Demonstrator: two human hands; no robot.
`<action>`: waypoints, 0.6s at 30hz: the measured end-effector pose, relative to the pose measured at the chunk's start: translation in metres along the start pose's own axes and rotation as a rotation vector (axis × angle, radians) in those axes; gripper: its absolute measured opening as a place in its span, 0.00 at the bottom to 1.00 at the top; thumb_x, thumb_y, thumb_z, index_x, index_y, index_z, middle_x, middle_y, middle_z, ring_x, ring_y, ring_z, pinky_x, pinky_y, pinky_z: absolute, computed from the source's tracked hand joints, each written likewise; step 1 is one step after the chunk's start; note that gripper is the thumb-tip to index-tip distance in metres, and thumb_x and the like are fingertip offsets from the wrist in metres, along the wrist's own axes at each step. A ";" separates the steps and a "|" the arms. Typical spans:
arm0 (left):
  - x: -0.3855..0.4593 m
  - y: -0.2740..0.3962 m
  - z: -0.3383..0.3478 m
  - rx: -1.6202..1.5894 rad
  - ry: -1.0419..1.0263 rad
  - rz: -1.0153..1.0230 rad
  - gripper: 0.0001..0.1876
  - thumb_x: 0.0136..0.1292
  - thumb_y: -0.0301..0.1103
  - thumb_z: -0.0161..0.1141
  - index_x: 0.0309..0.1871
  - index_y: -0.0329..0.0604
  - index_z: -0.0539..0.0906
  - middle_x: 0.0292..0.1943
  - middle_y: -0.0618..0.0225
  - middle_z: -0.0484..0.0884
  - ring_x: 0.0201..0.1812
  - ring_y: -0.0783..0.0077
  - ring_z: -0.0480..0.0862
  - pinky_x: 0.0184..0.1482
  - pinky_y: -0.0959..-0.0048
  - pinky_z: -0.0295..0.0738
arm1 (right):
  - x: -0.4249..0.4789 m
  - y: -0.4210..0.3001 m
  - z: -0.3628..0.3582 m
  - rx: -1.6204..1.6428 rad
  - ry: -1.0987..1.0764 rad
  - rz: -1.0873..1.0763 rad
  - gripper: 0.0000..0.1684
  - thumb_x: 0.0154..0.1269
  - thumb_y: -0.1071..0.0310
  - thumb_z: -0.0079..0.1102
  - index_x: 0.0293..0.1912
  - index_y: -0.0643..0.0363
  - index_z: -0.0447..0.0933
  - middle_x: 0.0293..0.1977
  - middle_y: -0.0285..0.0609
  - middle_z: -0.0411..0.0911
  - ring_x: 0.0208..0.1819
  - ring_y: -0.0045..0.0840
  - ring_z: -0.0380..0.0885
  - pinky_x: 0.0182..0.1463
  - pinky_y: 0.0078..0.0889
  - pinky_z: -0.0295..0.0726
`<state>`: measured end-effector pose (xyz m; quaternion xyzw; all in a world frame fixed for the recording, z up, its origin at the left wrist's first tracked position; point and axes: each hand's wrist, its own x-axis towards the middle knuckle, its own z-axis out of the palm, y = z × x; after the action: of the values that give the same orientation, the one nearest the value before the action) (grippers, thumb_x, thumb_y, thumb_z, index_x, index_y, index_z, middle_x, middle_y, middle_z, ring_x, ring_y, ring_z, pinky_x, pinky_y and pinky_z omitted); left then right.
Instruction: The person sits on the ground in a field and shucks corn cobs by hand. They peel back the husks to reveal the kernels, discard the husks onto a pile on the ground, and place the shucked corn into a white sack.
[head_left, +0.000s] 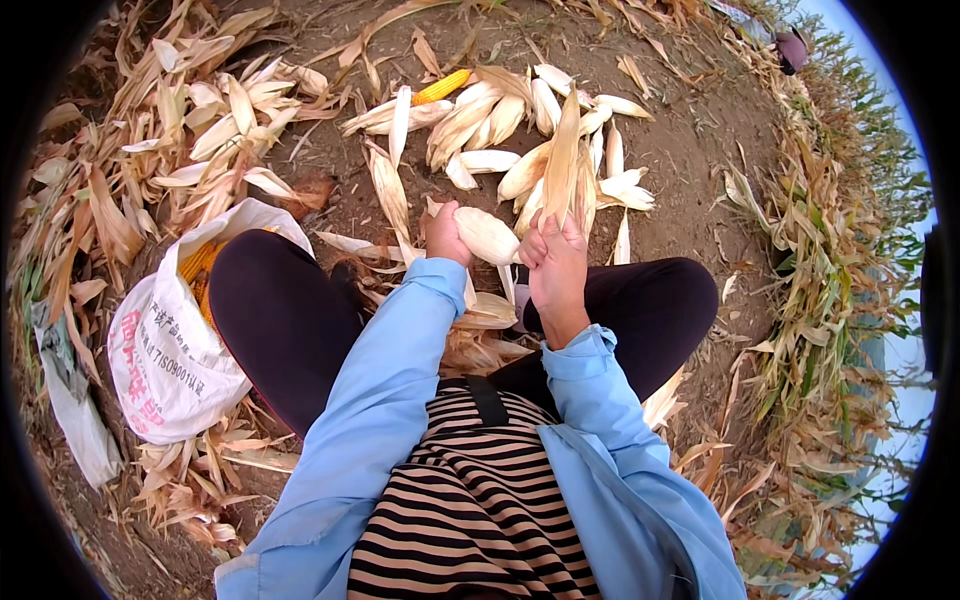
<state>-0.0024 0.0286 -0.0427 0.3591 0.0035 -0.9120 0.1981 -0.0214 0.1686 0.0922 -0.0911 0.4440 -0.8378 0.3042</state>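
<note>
An ear of corn (487, 235), still wrapped in pale inner husk, lies across the space between my hands. My left hand (448, 236) is closed around its left end. At the ear's right end, my right hand (556, 251) has its fingers closed on a dry tan husk leaf (562, 165) that sticks up past the knuckles. Just beyond the hands, several ears in husk (517, 180) lie on the soil. One bare yellow corn cob (442, 88) shows among them. Loose husks (487, 311) lie between my legs.
A white woven sack (176, 360) with printed writing stands by my left knee, with yellow corn cobs (196, 270) inside. Husks are heaped (232, 127) at the upper left. A crumpled plastic sheet (71, 405) lies left of the sack. Cornstalks (817, 300) line the right side.
</note>
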 end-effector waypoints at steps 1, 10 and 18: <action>0.000 0.000 0.001 0.011 0.008 0.005 0.10 0.64 0.34 0.52 0.41 0.36 0.76 0.37 0.56 0.82 0.39 0.54 0.81 0.47 0.57 0.76 | -0.002 0.001 0.001 0.003 0.009 0.032 0.10 0.72 0.66 0.43 0.35 0.61 0.69 0.16 0.26 0.56 0.16 0.08 0.52 0.20 0.13 0.52; 0.020 0.006 0.000 0.064 -0.108 -0.073 0.14 0.66 0.34 0.48 0.47 0.34 0.76 0.42 0.55 0.82 0.42 0.57 0.82 0.48 0.59 0.78 | -0.023 -0.005 0.026 -0.255 -0.051 0.029 0.07 0.70 0.68 0.47 0.40 0.60 0.71 0.22 0.25 0.62 0.18 0.06 0.52 0.20 0.12 0.52; 0.016 -0.001 0.005 0.049 -0.096 0.019 0.10 0.64 0.35 0.50 0.40 0.37 0.76 0.36 0.58 0.82 0.37 0.58 0.81 0.45 0.58 0.77 | -0.019 -0.018 0.017 -0.002 0.004 -0.061 0.08 0.71 0.68 0.45 0.40 0.62 0.70 0.18 0.26 0.58 0.17 0.08 0.52 0.20 0.12 0.51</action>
<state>-0.0164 0.0230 -0.0495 0.3196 -0.0318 -0.9261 0.1980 -0.0063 0.1757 0.1188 -0.1035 0.4423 -0.8466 0.2775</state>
